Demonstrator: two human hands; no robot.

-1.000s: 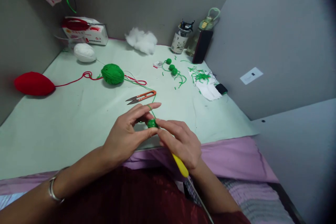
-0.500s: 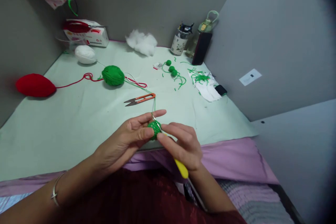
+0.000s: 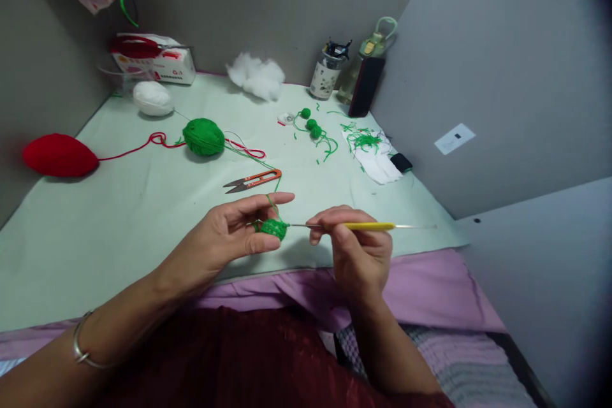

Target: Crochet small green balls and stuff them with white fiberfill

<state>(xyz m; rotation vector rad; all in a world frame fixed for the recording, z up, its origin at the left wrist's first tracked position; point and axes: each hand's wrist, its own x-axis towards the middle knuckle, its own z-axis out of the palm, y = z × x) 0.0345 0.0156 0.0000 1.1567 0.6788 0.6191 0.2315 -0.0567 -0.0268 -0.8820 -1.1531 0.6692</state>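
Observation:
Between the thumb and fingers of my left hand (image 3: 234, 229) is a small green crochet piece (image 3: 274, 229), rounded in shape. Green yarn runs from it over my raised index finger and back past the thread snips (image 3: 253, 181) to the green yarn ball (image 3: 203, 137). My right hand (image 3: 358, 248) is closed around a crochet hook (image 3: 370, 226) with a yellow grip. The hook lies level, and its metal tip meets the right edge of the green piece.
Red yarn (image 3: 61, 155) and white yarn (image 3: 153, 99) lie at the left. Stuffing (image 3: 256, 76), a pen cup (image 3: 327, 75), a bottle (image 3: 373, 46) and a dark phone (image 3: 367, 86) line the back. Small green balls (image 3: 313, 127) and yarn scraps (image 3: 364, 139) sit right of centre.
My right hand has moved right and turned the hook from steeply slanted to level. The green piece has shifted slightly left and tilted in my left hand.

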